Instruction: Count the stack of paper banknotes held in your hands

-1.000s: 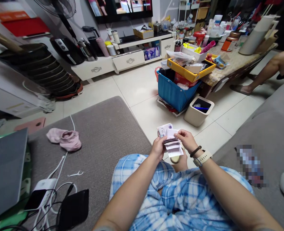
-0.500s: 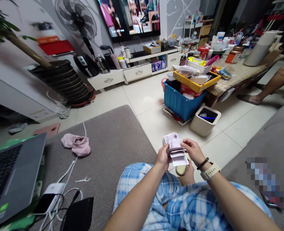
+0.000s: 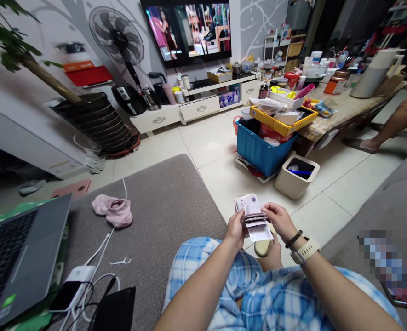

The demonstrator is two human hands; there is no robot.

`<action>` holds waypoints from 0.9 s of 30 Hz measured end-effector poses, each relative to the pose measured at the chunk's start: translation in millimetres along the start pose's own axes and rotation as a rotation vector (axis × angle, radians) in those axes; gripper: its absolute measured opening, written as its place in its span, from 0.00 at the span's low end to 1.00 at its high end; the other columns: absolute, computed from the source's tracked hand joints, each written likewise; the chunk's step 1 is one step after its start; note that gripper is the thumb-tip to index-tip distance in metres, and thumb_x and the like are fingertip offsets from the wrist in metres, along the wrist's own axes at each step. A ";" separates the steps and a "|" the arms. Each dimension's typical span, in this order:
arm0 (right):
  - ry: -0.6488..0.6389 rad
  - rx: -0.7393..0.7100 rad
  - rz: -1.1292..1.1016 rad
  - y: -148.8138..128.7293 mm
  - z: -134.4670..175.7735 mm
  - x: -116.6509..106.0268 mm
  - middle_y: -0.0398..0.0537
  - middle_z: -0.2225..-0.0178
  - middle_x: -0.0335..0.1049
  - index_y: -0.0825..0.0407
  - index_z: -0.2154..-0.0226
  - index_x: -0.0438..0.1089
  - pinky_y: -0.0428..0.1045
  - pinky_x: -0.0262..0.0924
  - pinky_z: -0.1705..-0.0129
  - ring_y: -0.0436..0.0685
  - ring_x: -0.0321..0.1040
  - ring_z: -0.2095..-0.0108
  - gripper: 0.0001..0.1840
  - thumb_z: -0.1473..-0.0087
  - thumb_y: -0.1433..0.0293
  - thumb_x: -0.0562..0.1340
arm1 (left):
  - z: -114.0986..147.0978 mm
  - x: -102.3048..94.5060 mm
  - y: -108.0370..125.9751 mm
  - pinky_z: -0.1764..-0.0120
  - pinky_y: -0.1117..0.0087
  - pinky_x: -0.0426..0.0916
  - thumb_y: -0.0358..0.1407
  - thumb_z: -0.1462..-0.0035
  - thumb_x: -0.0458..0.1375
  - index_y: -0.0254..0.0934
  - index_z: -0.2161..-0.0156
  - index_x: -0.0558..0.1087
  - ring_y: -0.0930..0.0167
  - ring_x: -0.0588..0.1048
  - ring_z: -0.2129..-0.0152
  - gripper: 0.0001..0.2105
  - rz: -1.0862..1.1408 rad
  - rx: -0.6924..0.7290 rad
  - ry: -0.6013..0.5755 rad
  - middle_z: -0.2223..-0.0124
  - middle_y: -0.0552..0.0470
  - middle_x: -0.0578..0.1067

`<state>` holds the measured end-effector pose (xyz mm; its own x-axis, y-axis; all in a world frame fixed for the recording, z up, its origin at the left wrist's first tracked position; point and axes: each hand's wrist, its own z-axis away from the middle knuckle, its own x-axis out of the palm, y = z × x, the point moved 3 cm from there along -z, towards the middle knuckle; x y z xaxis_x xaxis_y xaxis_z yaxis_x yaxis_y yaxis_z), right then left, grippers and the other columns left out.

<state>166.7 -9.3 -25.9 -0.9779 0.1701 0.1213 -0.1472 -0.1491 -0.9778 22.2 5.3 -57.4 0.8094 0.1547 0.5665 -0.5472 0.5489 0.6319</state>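
A bundle of purple-and-white banknotes [image 3: 255,209] is spread in layers above my lap. My left hand [image 3: 237,229] grips its left side, thumb on top and fingers underneath. On the right side, my right hand [image 3: 279,221] pinches the edge of the upper notes between thumb and fingers. One note [image 3: 259,232] hangs lower toward me, and others stick out at the far left. My right wrist wears a pale watch [image 3: 305,251] and a dark bracelet. Below the notes, a pale slipper [image 3: 261,247] shows by my foot.
To the left, a grey cushioned seat [image 3: 175,197] bears pink socks [image 3: 115,210], cables, a power bank and a laptop [image 3: 27,257]. Ahead stand a beige bin [image 3: 295,186], a blue box [image 3: 261,149] and a cluttered table [image 3: 369,103]. Another person's leg [image 3: 392,126] is at far right.
The view has shifted slightly, so the whole scene sits a little lower and further right. Both hands still hold the banknotes; my right fingers have shifted slightly at their edge.
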 end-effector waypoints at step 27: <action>0.090 0.053 0.046 11.1 -7.7 -8.9 0.40 0.79 0.66 0.50 0.74 0.67 0.48 0.53 0.73 0.52 0.60 0.77 0.24 0.64 0.51 0.72 | 3.3 6.8 3.2 0.54 0.58 0.73 0.29 0.55 0.64 0.30 0.59 0.77 0.58 0.80 0.60 0.14 0.001 0.031 -0.053 0.63 0.41 0.82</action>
<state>174.9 -4.9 -39.1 -0.9668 0.2486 0.0586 -0.1128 -0.2099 -0.9712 25.3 5.4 -49.8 0.7971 0.1112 0.5936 -0.5548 0.5229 0.6471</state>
